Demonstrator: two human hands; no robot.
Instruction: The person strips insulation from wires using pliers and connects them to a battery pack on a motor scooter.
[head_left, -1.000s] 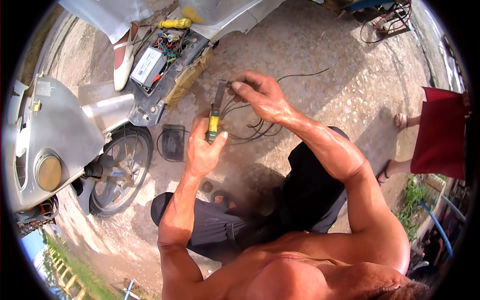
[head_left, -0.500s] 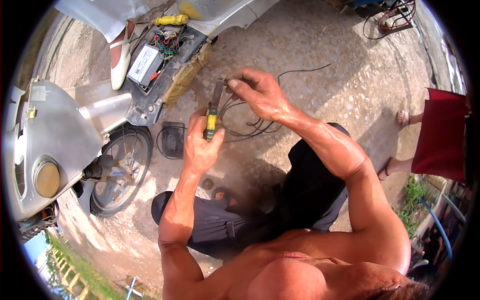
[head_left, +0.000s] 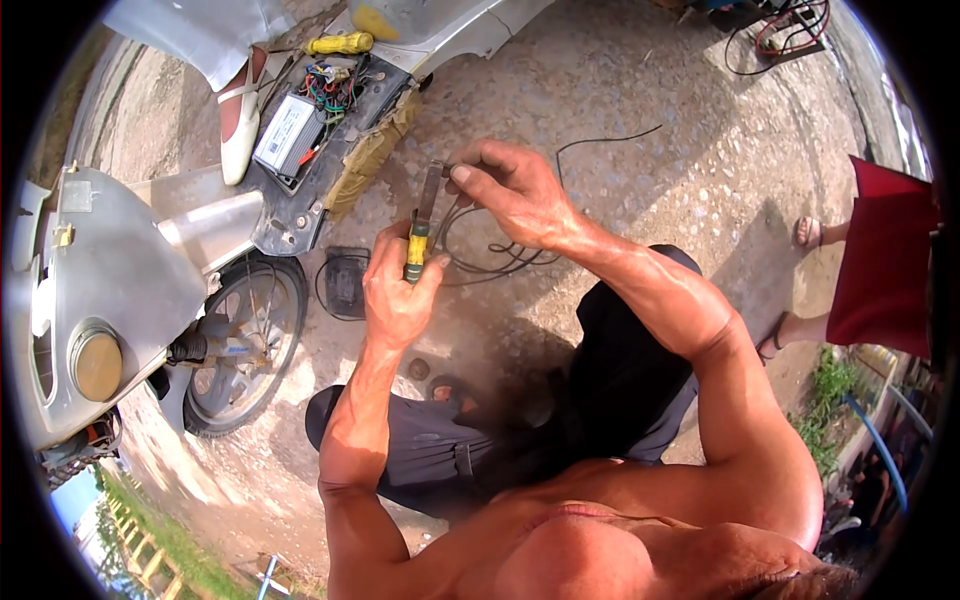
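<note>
My left hand [head_left: 398, 290] grips pliers [head_left: 421, 228] by their yellow-green handles, jaws pointing up. My right hand [head_left: 512, 192] pinches the end of a thin dark wire [head_left: 490, 258] right at the jaws. The wire loops below my right hand and trails away over the concrete ground toward the upper right. Both hands are held out in front of me above my dark shorts.
A grey scooter [head_left: 110, 280] with its front wheel [head_left: 238, 345] stands at left, panels off, showing a grey control box [head_left: 288, 132], coloured wiring and a yellow screwdriver handle [head_left: 340, 44]. A small black part [head_left: 346, 282] lies by the wheel. A person in red [head_left: 885, 265] stands at right.
Both hands have drifted slightly lower and left in view, still holding the pliers and wire. The wire end has stayed at the plier jaws.
</note>
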